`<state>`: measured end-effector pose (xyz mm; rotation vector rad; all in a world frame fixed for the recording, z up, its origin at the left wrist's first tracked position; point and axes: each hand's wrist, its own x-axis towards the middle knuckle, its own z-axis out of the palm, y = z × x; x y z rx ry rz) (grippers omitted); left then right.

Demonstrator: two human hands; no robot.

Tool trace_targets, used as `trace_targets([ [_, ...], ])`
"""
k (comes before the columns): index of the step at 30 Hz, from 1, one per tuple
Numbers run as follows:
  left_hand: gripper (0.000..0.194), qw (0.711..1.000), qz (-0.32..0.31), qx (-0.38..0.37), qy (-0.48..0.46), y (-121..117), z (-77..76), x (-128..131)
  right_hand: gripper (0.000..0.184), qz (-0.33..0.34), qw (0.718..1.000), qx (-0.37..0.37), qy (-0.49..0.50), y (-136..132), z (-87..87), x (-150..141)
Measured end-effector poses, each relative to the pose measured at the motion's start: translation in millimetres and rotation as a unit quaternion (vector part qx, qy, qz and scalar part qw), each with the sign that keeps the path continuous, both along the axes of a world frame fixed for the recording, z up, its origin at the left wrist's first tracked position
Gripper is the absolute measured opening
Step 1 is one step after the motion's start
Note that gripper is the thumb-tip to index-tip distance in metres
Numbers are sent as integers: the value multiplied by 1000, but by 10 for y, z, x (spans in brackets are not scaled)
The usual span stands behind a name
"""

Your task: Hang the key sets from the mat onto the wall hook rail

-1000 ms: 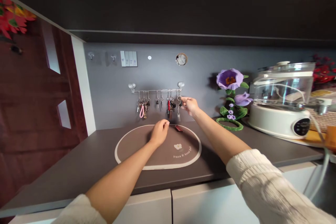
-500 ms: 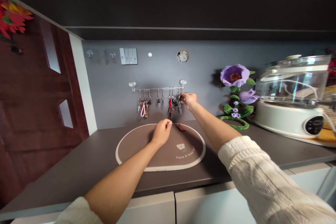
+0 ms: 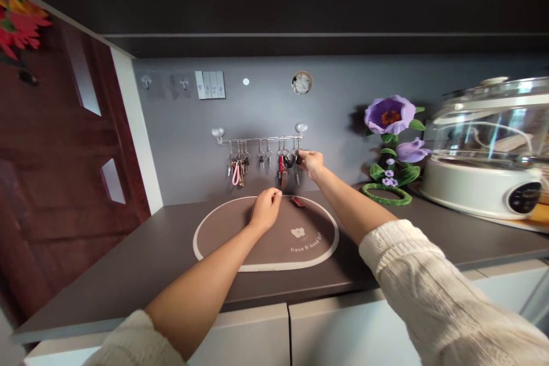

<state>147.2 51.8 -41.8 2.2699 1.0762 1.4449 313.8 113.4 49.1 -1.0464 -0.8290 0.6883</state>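
Observation:
My right hand pinches a bunch of keys at the right end of a clear hook rail on the wall. The keys hang just left of its fingertips, with a dark fob among them. My left hand is closed above the brown oval mat; its curled fingers hide whatever they may hold. Just above it hang keys with a red piece and a brown tag. Other keys with a pink loop hang further left. A small dark red piece lies on the mat's back edge.
Right of the rail stand purple artificial flowers on a green ring base. Beyond them is a white appliance with a clear top. A dark shelf overhangs the counter. Two clear hooks and a switch panel are on the wall.
The view has shifted slightly, so the wall and counter sit a little higher in the picture. Both hands keep nearly the same place and grip.

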Motion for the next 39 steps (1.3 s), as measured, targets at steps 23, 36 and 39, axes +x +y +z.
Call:
trace_targets([
  [23, 22, 1000, 8, 13, -5, 62, -8, -44, 18, 102, 937, -114, -314, -682, -681, 68],
  [36, 16, 1000, -3, -9, 4, 98, -37, -51, 11, 68, 850, -101, -512, -684, -822, 172],
  [39, 15, 1000, 3, -13, 16, 125, -60, -48, 5, 56, 847, -86, -522, -719, -795, 171],
])
